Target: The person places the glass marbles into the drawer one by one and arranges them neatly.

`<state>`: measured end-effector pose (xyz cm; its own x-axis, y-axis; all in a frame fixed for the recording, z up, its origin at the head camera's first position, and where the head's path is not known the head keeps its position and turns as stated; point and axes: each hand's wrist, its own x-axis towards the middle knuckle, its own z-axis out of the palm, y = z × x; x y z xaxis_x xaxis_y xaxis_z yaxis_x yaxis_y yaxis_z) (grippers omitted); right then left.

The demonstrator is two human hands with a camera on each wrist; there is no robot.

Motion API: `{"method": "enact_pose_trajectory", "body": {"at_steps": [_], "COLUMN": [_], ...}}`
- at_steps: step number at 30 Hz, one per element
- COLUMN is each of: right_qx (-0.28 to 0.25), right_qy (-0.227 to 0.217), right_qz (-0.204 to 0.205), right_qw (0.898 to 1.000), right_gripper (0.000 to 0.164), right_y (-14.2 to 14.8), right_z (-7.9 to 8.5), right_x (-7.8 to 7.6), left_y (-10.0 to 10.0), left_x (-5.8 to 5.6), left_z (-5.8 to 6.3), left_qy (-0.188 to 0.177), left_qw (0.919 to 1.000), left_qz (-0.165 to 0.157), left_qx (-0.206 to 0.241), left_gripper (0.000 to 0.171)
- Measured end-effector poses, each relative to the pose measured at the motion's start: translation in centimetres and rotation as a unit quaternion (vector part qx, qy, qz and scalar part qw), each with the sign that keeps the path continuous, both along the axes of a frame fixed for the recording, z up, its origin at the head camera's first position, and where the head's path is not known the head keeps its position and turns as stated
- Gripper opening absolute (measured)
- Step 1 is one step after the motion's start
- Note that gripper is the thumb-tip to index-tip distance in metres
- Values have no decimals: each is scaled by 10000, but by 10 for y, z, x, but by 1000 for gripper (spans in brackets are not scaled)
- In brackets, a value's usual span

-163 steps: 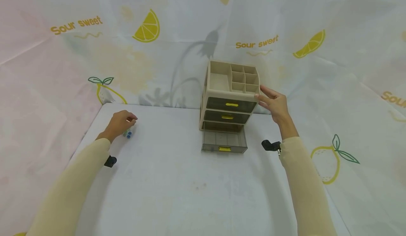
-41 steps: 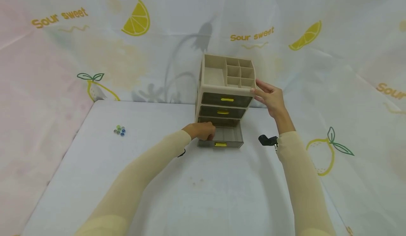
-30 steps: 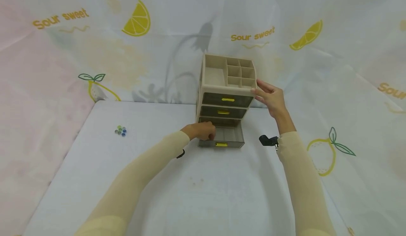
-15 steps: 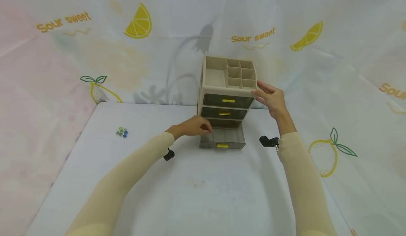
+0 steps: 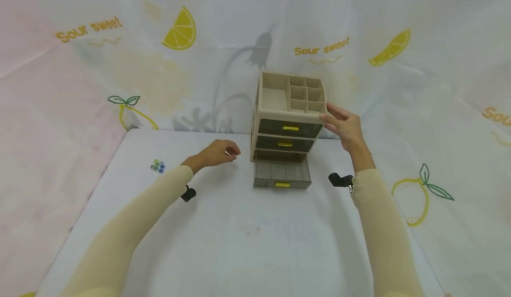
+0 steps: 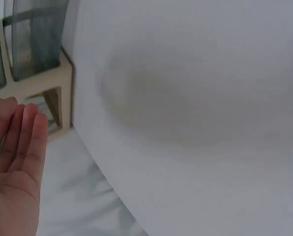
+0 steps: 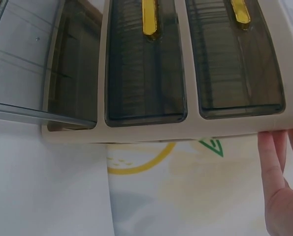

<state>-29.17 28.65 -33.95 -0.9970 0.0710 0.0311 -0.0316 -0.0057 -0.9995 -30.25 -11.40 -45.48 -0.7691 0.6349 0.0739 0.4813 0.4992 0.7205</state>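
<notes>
Right hand [image 5: 345, 127] on the drawer box [image 5: 287, 116], right of centre; left hand [image 5: 215, 151] above the table [image 5: 239, 244], left of centre.
The right hand rests nearly straight fingers and thumb on the box's front right corner; light sideways pressure there should steady it without tipping. The left hand's fingers are loosely bent and close together, with nothing seen in them. Glass beads [image 5: 156, 167] lie clustered at left; such small, round things probably want a soft fingertip pinch, so they don't roll. The bottom drawer [image 5: 279, 172] juts toward the lower frame, beneath 2 closed drawers [image 5: 271, 142] and a sectioned tray top [image 5: 275, 99]. Its front wall [image 5: 263, 183] and those 2 drawers likely limit reach, and the black wrist camera [image 5: 188, 194] below the left sleeve [image 5: 159, 195] could knock that wall.
</notes>
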Motion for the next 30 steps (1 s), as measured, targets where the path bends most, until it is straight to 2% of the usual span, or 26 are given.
{"method": "enact_pose_trajectory", "body": {"at_steps": [6,12,16,21,26,30], "right_qx": [34,-5,2,37,15,-61], "right_qy": [60,68,53,5,41,45], "right_qz": [24,15,52,38,29,-2], "right_qw": [10000,10000,10000,10000,10000,10000], "right_gripper": [62,62,62,62,62,63], "right_y": [0,2,1,0,0,1], "right_z": [0,1,1,-1,-3,-3], "right_x": [1,-1,0,-1,-2,-2], "left_y": [-52,-98,-128,-160,-179,-190], "left_x": [-4,-3,0,11,18,22], "left_z": [-11,-19,-24,-33,-36,-36], "left_qy": [181,272,259,136,205,234], "left_qw": [9940,9825,9724,9578,9376,9268], "left_qz": [1034,1769,2238,2730,3257,3532], "left_qx": [-319,-513,-612,-889,-1199,-1257], "left_gripper": [25,25,26,28,28,29]}}
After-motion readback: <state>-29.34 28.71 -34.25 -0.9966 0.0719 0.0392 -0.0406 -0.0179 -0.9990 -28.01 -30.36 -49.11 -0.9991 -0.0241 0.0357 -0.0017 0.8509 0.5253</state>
